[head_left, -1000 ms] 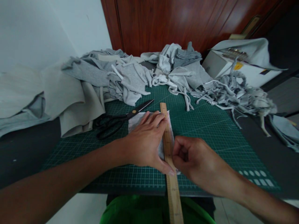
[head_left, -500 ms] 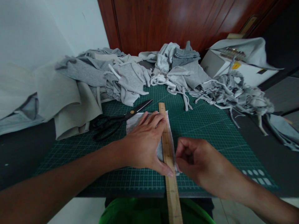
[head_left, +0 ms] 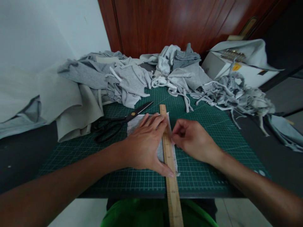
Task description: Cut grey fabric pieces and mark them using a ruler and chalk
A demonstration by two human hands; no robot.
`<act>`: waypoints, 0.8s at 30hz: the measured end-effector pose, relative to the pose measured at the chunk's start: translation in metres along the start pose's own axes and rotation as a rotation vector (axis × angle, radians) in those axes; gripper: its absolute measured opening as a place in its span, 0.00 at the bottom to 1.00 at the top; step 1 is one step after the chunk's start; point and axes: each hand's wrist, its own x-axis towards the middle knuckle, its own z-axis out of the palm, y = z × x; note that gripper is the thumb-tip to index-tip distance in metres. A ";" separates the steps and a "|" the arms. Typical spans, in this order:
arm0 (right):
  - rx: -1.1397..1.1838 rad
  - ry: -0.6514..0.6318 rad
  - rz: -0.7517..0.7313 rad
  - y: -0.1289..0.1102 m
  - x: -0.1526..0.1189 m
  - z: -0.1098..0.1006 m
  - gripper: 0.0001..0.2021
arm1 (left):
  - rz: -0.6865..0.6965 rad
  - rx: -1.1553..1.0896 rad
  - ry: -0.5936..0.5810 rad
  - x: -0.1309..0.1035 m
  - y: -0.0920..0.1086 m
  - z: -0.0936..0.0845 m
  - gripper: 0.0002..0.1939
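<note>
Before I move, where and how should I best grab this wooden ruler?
Likely by the near end of the wooden ruler, coming from your own side, thumb on top and fingers beneath. That end sticks out past the near edge of the green cutting mat, so its underside seems reachable, while the farther part lies over the gray cloth with your left hand on it.

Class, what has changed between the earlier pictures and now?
The right hand has moved forward along the right edge of the cloth; whether it pinches anything is unclear. The left hand still presses the ruler onto the cloth; the scissors lie as before.
</note>
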 end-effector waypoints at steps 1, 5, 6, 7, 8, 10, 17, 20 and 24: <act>-0.007 0.056 0.016 0.003 0.013 -0.003 0.06 | -0.002 0.004 -0.005 0.000 0.000 0.000 0.68; 0.002 0.145 0.057 0.015 0.056 -0.028 0.02 | -0.005 0.001 -0.003 -0.002 -0.001 -0.001 0.69; -0.013 0.152 0.055 0.018 0.062 -0.037 0.03 | -0.006 -0.006 0.000 -0.003 -0.001 -0.002 0.69; -0.036 0.151 0.054 0.022 0.067 -0.046 0.03 | -0.008 -0.016 0.004 -0.003 -0.001 -0.002 0.70; -0.065 0.148 0.051 0.025 0.072 -0.055 0.03 | -0.009 -0.028 0.008 -0.003 -0.002 -0.003 0.70; -0.138 0.164 0.044 0.033 0.079 -0.071 0.03 | -0.013 -0.053 0.017 -0.002 -0.003 -0.006 0.69; -0.456 0.328 0.004 0.016 0.062 -0.073 0.05 | -0.031 -0.096 0.104 0.000 -0.017 -0.015 0.38; -0.499 0.128 -0.076 -0.016 0.015 -0.036 0.16 | -0.047 -0.043 0.215 0.003 -0.029 -0.017 0.22; -0.668 -0.189 -0.063 -0.044 -0.033 0.009 0.26 | -0.143 0.105 0.270 0.007 -0.040 -0.021 0.22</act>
